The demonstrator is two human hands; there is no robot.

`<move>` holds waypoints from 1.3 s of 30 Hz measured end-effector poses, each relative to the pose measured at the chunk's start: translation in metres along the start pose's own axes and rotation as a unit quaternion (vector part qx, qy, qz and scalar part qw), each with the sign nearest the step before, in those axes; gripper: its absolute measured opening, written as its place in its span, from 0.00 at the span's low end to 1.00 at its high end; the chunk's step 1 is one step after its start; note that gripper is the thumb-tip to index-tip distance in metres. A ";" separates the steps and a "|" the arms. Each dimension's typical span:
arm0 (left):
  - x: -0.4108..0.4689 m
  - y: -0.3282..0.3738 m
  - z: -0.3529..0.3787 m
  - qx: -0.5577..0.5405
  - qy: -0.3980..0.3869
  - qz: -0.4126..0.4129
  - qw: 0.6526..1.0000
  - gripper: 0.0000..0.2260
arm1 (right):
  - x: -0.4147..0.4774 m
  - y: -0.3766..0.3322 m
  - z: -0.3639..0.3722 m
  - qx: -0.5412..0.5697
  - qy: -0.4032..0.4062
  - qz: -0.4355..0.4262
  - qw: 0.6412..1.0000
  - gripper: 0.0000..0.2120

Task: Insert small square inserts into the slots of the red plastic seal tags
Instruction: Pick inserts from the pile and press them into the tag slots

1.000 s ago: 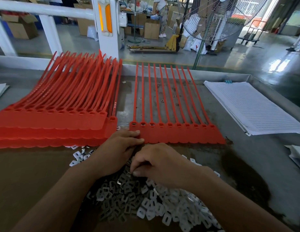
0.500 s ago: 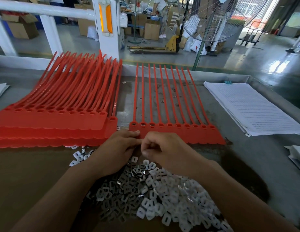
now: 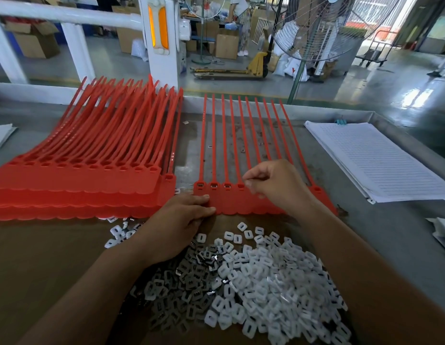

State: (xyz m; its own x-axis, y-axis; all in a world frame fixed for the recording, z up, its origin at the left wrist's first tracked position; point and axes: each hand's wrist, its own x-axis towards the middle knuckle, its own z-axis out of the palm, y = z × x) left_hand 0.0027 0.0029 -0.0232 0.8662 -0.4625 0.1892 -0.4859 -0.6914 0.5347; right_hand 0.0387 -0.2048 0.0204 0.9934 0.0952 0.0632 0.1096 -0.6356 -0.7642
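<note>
A joined strip of red seal tags (image 3: 231, 202) lies flat ahead of me, its thin tails running away. The three leftmost slots hold inserts; the fourth slot (image 3: 240, 186) looks unfilled. My right hand (image 3: 276, 185) hovers over the strip's middle, thumb and forefinger pinched together just right of that fourth slot; what they pinch is too small to see. My left hand (image 3: 181, 220) rests flat on the strip's near left corner. A heap of small white and grey square inserts (image 3: 253, 282) lies below both hands.
A thick stack of red tag strips (image 3: 79, 188) sits at the left, tails curving up. A pad of lined white paper (image 3: 380, 158) lies at the right. More white sheets show at both table edges. Beyond the table stand a white post and a floor fan.
My right hand rose from the insert heap, met the left hand at the strip's near edge, then moved up over the slot row. The left hand stayed at the strip's corner.
</note>
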 end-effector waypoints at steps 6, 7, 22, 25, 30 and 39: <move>0.000 0.002 -0.001 0.003 0.002 0.007 1.000 0.17 | 0.019 0.009 0.010 -0.082 0.009 0.009 0.997 0.05; 0.000 0.003 -0.001 0.003 0.000 0.008 1.000 0.17 | 0.021 0.011 0.012 -0.092 0.004 0.010 0.996 0.06; -0.002 0.003 -0.002 0.010 -0.008 0.002 1.000 0.17 | 0.030 0.014 0.018 -0.143 -0.021 0.038 0.989 0.06; -0.001 0.004 -0.002 0.010 -0.010 0.000 1.000 0.17 | 0.032 0.014 0.017 -0.134 -0.016 0.047 0.990 0.11; -0.002 0.005 -0.003 0.009 -0.008 0.001 1.000 0.17 | 0.031 0.015 0.016 -0.130 -0.018 0.043 0.990 0.05; -0.001 0.004 -0.002 0.005 0.006 0.007 1.000 0.16 | -0.009 -0.016 0.015 -0.087 -0.055 -0.086 0.991 0.05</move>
State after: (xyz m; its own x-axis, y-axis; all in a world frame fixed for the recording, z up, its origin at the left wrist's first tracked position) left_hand -0.0004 0.0017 -0.0193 0.8609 -0.4653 0.2059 -0.4986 -0.6911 0.5232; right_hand 0.0275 -0.1839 0.0224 0.9511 0.2906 0.1045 0.2901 -0.7248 -0.6249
